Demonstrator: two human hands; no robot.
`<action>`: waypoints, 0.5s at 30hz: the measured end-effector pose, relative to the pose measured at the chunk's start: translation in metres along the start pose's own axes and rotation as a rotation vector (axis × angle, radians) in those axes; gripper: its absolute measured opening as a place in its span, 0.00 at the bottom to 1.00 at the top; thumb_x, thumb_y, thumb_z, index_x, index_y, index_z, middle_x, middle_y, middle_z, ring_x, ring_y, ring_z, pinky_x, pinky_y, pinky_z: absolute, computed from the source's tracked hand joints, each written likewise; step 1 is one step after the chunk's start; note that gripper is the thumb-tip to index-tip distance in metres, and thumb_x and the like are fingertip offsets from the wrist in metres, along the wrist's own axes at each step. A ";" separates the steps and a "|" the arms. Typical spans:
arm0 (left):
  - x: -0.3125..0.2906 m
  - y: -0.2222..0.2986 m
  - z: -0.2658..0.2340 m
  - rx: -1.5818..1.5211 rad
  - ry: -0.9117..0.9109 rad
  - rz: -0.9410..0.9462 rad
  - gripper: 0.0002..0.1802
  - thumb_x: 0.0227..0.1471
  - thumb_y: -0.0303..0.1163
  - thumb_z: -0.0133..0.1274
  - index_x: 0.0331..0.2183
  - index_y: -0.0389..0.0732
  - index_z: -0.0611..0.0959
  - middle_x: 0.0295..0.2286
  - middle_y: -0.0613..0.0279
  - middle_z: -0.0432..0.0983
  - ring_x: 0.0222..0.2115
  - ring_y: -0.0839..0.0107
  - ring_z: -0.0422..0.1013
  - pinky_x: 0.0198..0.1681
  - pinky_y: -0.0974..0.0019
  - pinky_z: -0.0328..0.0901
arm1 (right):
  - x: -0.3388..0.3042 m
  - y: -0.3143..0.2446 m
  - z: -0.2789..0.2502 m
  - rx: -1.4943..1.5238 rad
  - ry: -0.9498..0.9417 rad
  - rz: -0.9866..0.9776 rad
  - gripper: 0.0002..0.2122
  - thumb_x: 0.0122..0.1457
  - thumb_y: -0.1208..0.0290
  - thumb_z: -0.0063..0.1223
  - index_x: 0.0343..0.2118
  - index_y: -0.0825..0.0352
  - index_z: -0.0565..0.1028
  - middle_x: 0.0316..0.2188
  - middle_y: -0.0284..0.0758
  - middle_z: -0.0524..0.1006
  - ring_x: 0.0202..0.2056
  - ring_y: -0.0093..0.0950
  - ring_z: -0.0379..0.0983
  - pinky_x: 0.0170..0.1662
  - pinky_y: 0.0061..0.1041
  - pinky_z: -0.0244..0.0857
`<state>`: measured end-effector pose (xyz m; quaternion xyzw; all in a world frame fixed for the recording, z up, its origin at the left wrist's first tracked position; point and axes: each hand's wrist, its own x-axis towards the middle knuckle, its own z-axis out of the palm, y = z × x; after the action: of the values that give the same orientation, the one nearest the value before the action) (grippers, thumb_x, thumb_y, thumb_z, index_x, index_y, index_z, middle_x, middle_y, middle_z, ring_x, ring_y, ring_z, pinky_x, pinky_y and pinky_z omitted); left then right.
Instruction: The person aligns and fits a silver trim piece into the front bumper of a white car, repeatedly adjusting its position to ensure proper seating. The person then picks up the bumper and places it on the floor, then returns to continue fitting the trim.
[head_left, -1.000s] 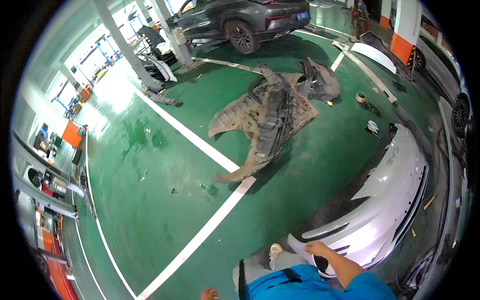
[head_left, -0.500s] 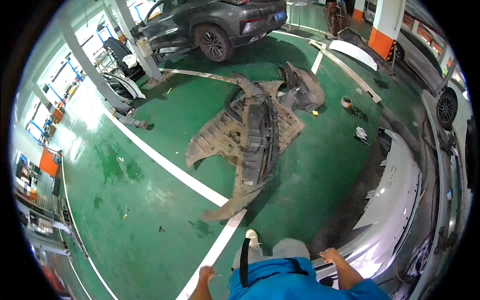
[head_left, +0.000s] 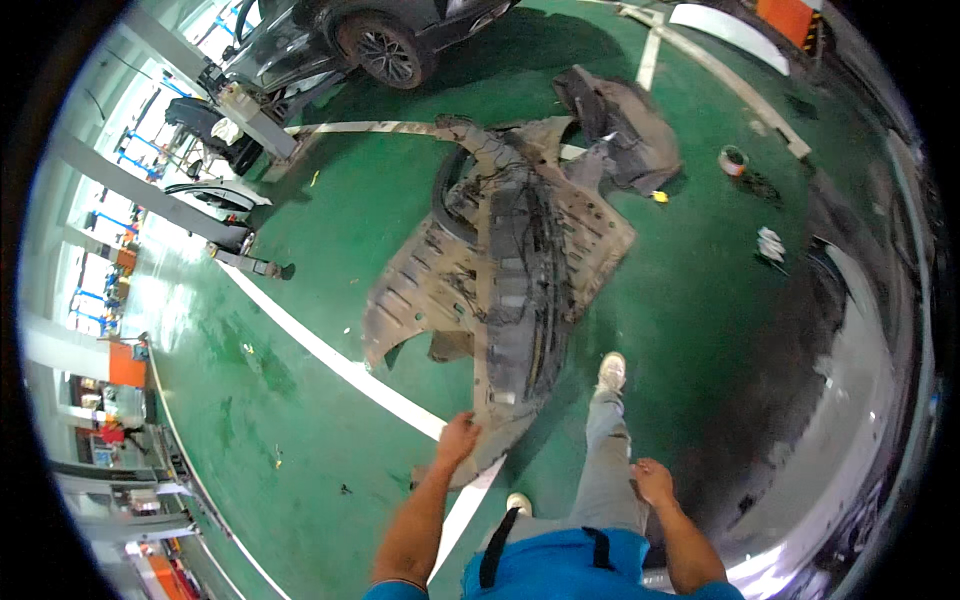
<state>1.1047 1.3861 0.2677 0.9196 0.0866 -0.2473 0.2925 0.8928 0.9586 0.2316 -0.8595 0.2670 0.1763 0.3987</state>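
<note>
My left hand hangs in front of me with its fingers curled and nothing visible in it. In the picture it overlaps the near tip of a dirty dark car bumper; whether it touches cannot be told. Beside my right thigh, my right hand is loosely curled, also without a visible object. The bumper lies on a brown-grey, dusty underbody panel. At their far right rests a crumpled dark wheel-arch liner.
To my right lies a pale painted bumper. Farther off are a small tub, white gloves and a long beam. A dark car stands at the back, near a grey lift post on the left.
I have stepped forward, nearer the bumper pile, with my right leg now in front. My left hand has swung forward and up over the bumper's near end; the right stays low.
</note>
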 end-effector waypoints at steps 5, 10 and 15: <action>0.123 0.068 0.085 0.093 -0.150 -0.133 0.32 0.52 0.45 0.57 0.54 0.37 0.73 0.43 0.44 0.79 0.44 0.46 0.75 0.50 0.51 0.68 | 0.156 -0.047 -0.003 -0.243 -0.217 -0.180 0.19 0.55 0.56 0.57 0.42 0.66 0.80 0.41 0.44 0.80 0.46 0.44 0.74 0.51 0.42 0.67; 0.231 0.151 0.141 0.148 -0.173 -0.204 0.41 0.49 0.52 0.60 0.57 0.35 0.69 0.49 0.39 0.74 0.48 0.44 0.72 0.52 0.50 0.66 | 0.222 -0.051 -0.009 -0.473 -0.545 -0.325 0.18 0.53 0.53 0.56 0.35 0.65 0.81 0.36 0.41 0.79 0.45 0.41 0.73 0.47 0.40 0.67; 0.328 0.178 0.216 0.140 -0.138 -0.227 0.47 0.45 0.51 0.63 0.59 0.35 0.64 0.52 0.43 0.69 0.53 0.46 0.67 0.53 0.49 0.64 | 0.247 -0.034 -0.006 -0.498 -0.605 -0.380 0.18 0.53 0.53 0.56 0.33 0.66 0.81 0.35 0.41 0.79 0.43 0.40 0.74 0.49 0.41 0.64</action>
<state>1.3549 1.1209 0.0373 0.9029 0.1521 -0.3470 0.2032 1.1098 0.8938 0.1274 -0.8728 -0.0756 0.4029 0.2648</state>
